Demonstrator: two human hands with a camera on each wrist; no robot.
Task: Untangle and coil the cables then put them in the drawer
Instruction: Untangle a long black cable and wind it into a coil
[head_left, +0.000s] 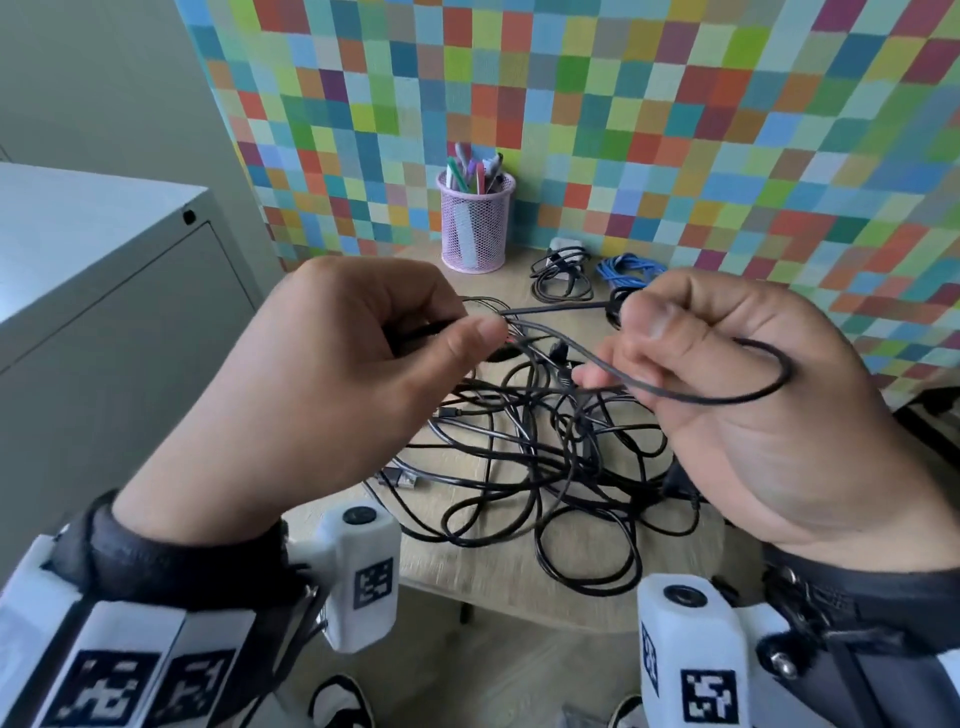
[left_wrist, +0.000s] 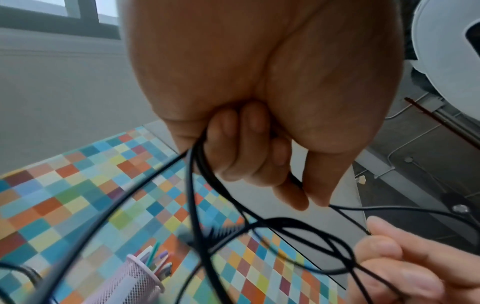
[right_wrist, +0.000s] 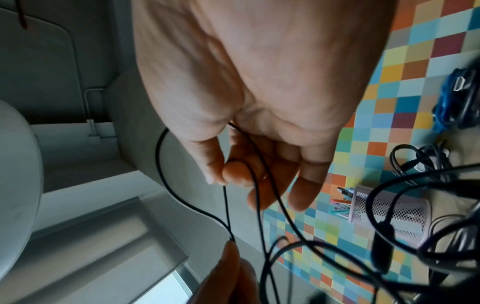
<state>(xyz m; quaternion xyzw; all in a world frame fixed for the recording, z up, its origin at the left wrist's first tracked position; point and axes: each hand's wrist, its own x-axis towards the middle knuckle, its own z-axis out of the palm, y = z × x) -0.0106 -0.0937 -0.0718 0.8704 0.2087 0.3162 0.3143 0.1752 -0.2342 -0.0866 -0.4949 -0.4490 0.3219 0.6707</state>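
A: Nearest us are the wrist-mounted cameras (head_left: 358, 577), white blocks with black-and-white markers, strapped on over black cuffs. Above them our left hand (head_left: 322, 384) and right hand (head_left: 737, 410) are raised over the worktop (head_left: 457, 571).

B: And what are the fingers doing?

A: On the left, our thumb and curled fingers (left_wrist: 249, 144) pinch a thin black cable (head_left: 717, 397) along with several other strands bunched in the fist. On the right, the thumb and forefinger pinch the same cable, and a loop of it swings out to the right past the back of that hand. The other right fingers (right_wrist: 303, 185) are loosely bent, with the strand running across them.

B: Where are the rest of the cables?

A: The tangle of black cables (head_left: 524, 467) lies on the worktop just beyond and below our hands, strands rising from it into our grip. Farther back sit a coiled black cable (head_left: 561, 280) and, to its right, a coiled blue cable (head_left: 626, 270), both near the checkered wall (head_left: 675, 130).

B: Anything else?

A: A pink mesh pen holder (head_left: 475, 223) full of markers stands left of those coils. A grey cabinet (head_left: 104, 291) stands at the far left. We cannot see a drawer clearly.
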